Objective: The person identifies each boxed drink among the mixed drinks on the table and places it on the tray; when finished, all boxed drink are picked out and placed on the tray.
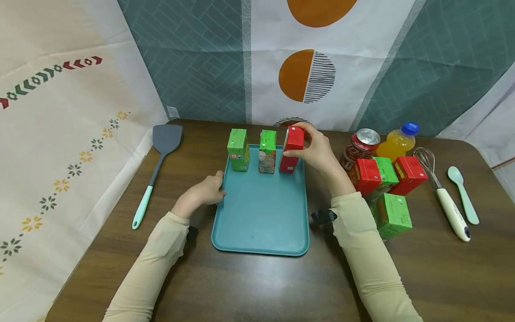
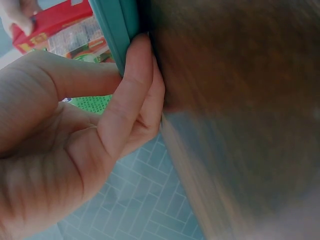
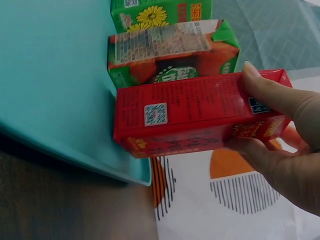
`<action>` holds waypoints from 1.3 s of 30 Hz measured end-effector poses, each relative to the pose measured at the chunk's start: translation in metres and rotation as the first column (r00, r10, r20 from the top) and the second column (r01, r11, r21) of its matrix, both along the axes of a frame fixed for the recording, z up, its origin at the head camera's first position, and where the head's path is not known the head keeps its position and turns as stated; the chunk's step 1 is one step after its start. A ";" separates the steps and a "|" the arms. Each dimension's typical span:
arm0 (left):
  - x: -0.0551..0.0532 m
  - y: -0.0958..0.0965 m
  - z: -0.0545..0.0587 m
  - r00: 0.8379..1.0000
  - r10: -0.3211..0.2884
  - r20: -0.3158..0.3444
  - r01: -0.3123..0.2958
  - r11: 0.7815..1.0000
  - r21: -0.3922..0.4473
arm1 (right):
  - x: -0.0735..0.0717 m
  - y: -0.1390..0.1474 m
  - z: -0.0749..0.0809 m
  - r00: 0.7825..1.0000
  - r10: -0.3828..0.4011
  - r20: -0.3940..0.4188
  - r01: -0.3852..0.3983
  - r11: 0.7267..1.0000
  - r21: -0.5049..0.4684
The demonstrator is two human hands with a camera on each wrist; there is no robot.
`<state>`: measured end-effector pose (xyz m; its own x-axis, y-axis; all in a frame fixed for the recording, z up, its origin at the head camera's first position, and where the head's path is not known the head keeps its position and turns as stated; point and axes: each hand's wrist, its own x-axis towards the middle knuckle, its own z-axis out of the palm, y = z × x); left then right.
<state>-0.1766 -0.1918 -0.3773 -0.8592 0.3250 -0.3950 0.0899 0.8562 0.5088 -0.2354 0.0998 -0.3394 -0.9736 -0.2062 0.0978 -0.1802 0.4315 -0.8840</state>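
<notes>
My right hand grips a red drink carton near its top, thumb on one side and fingers on the other. The carton stands a little tilted at the far right corner of the teal tray. To its left on the tray stand two green drink cartons, the middle one with an orange-brown front and the left one with yellow flowers. My left hand pinches the tray's left rim, its thumb on the inner side and its fingers curled outside, as the left wrist view shows.
Right of the tray stand a red soda can, an orange drink bottle and several red and green cartons. Beyond them lie a whisk and a pale green spoon. A grey spatula lies at the left. Cloth hangs behind the table.
</notes>
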 end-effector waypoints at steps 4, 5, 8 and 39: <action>0.000 0.001 -0.001 1.000 -0.002 0.016 0.002 1.000 0.007 | -0.005 0.001 -0.006 1.000 -0.002 0.027 0.002 1.000 0.018; 0.000 0.001 -0.001 1.000 0.000 0.017 0.000 1.000 0.007 | -0.006 0.001 -0.007 1.000 0.006 0.026 -0.006 1.000 0.016; -0.001 0.000 0.000 1.000 0.000 0.006 0.000 1.000 0.004 | -0.009 -0.001 -0.008 0.999 0.029 0.020 -0.030 0.999 0.012; -0.002 0.003 0.000 1.000 0.000 0.021 0.000 1.000 -0.026 | 0.063 0.032 0.038 0.998 0.054 -0.039 -0.050 0.994 0.100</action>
